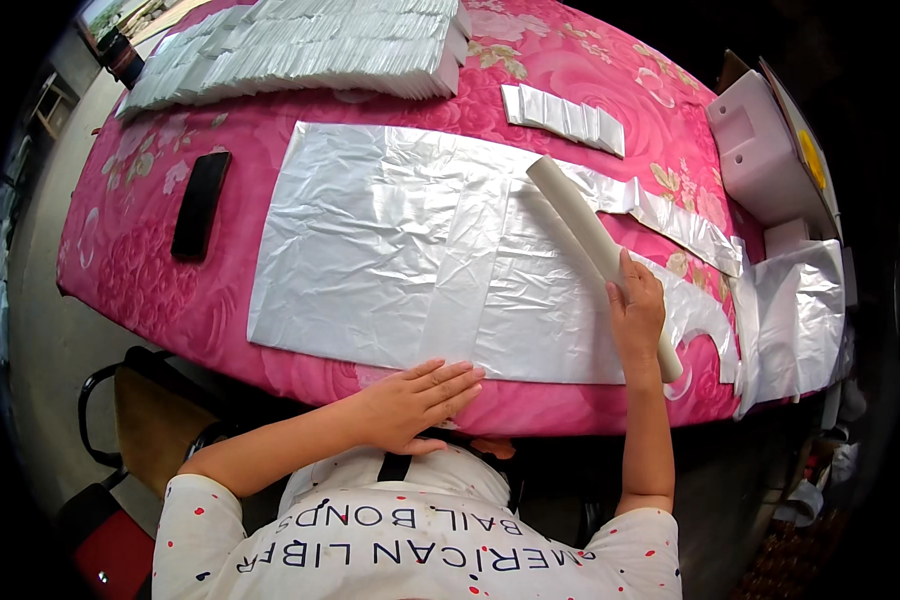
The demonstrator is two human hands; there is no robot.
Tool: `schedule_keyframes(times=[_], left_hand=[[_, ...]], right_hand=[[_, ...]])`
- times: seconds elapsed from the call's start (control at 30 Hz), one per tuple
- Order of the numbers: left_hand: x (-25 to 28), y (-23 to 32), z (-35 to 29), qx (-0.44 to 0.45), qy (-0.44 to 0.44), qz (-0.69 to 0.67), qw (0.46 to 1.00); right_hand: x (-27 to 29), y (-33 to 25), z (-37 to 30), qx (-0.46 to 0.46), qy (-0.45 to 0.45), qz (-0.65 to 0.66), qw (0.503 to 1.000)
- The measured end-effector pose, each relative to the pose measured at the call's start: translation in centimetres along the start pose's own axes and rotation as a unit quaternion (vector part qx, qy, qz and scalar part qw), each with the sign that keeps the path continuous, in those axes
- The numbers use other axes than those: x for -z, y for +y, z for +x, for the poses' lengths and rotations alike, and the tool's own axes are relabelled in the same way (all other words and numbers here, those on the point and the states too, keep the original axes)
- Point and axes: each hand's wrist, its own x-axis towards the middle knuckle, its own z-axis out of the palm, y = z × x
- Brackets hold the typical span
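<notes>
A stack of silvery-white plastic bags (370, 240) lies spread on the table, creased and shiny, with its handle strips toward the right. My right hand (637, 308) is closed around a long pale tube (578, 217), which slants across the right part of the bags. The tube's near end shows below my wrist. At the near table edge my left hand (422, 402) is flat with its fingers stretched out, holding nothing. Its fingertips are close to the near edge of the bags.
A pink floral cloth (140, 270) covers the table. Far left sits a big pile of folded white bags (300, 50), with a small row of folded bags (565, 118) to its right. A black phone-like slab (201, 206), a white foam box (765, 145) and loose plastic (795, 320) lie around.
</notes>
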Motion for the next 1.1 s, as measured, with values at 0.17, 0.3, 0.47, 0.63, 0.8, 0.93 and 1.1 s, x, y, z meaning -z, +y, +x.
schedule_keyframes(times=[0.17,0.3,0.47,0.63,0.8,0.93,1.1], left_hand=[[-0.6,-0.1,-0.1,0.059,-0.009,0.101,0.993],[-3.0,1.1,-0.1,0.05,0.022,0.187,0.981],[-4.0,1.7,-0.2,0.068,0.022,0.212,0.975],[-4.0,1.6,-0.2,0.065,0.015,0.235,0.97],[-3.4,1.4,-0.4,0.031,0.04,0.2,0.978],[-1.7,0.7,-1.1,0.007,0.049,0.146,0.988],[-0.5,0.1,-2.0,0.002,0.044,0.109,0.993]], right_hand=[[1.1,-6.8,-3.1,0.115,-0.131,0.121,0.977],[-0.2,-9.7,-5.0,0.179,-0.145,0.091,0.969],[-2.8,-9.8,-0.9,0.185,-0.1,0.097,0.973],[-6.8,-9.4,5.3,0.189,-0.043,0.079,0.978],[-8.9,-9.0,9.4,0.19,-0.036,0.094,0.977],[-7.4,-10.1,7.8,0.183,-0.018,0.172,0.968],[-4.1,-10.6,1.1,0.248,-0.32,0.307,0.861]])
